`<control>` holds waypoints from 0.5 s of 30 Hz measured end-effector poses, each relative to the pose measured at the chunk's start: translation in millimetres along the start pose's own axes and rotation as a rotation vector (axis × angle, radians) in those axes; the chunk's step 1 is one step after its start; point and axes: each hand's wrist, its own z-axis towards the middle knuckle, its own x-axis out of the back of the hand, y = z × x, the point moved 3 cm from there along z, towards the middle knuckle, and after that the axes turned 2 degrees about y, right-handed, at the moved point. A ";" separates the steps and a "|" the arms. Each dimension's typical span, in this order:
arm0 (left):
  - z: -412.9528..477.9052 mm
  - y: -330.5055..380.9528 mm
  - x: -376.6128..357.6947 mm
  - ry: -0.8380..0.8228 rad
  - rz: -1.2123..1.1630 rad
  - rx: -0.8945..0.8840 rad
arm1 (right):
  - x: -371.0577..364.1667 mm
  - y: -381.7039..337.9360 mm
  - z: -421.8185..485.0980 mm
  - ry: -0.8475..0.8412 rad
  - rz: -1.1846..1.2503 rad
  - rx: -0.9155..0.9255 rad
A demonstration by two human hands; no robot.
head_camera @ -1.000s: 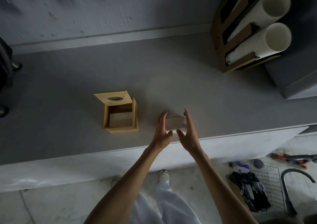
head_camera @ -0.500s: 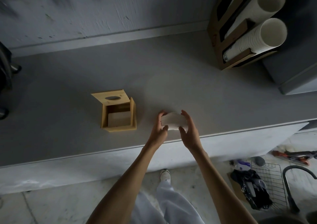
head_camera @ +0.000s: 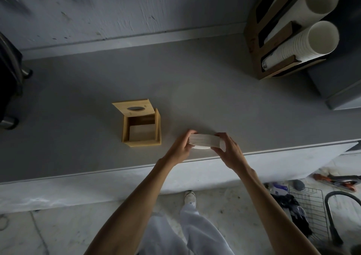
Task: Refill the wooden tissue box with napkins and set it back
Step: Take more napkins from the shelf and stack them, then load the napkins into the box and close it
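So a stack of white napkins (head_camera: 205,140) is clamped between both hands, just above the grey surface (head_camera: 214,98) near its front edge. The left hand (head_camera: 180,147) is wrapped round the left end of the stack, the right hand (head_camera: 229,149) round the right end, thumbs underneath and fingers curled over the top. The stack is bowed a bit in the middle, and whether its underside is touching the surface can't be told.

The box (head_camera: 141,130) is sat on the surface just left of the hands, not touched by either. Its lid (head_camera: 133,108) is flipped open toward the wall, oval slot showing, and the inside looks bare wood.

Two rows of white cups (head_camera: 304,42) are held in a wooden rack (head_camera: 254,40) at the far right. A wire basket (head_camera: 310,206) is seen on the floor below.
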 end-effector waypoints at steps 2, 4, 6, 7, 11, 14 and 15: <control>-1.6 -3.8 0.8 0.006 -0.037 0.002 | 1.3 1.3 -1.2 -0.009 0.009 -0.017; -1.7 -5.8 3.1 0.007 -0.083 0.044 | 4.9 0.3 -0.9 -0.014 0.008 -0.020; 0.5 -6.3 5.5 0.014 -0.152 0.092 | 6.7 1.1 0.6 -0.020 0.028 -0.033; 2.3 -5.8 6.3 0.025 -0.188 0.109 | 7.9 1.3 0.9 -0.015 0.060 -0.061; 5.5 -2.6 10.5 0.071 -0.352 0.248 | 14.0 -4.9 0.7 0.028 0.361 -0.239; 1.9 2.6 12.8 0.095 -0.579 0.423 | 18.1 -16.9 -3.0 0.034 0.554 -0.344; -0.7 3.0 14.2 0.083 -0.632 0.482 | 17.4 -20.8 -4.4 -0.003 0.611 -0.384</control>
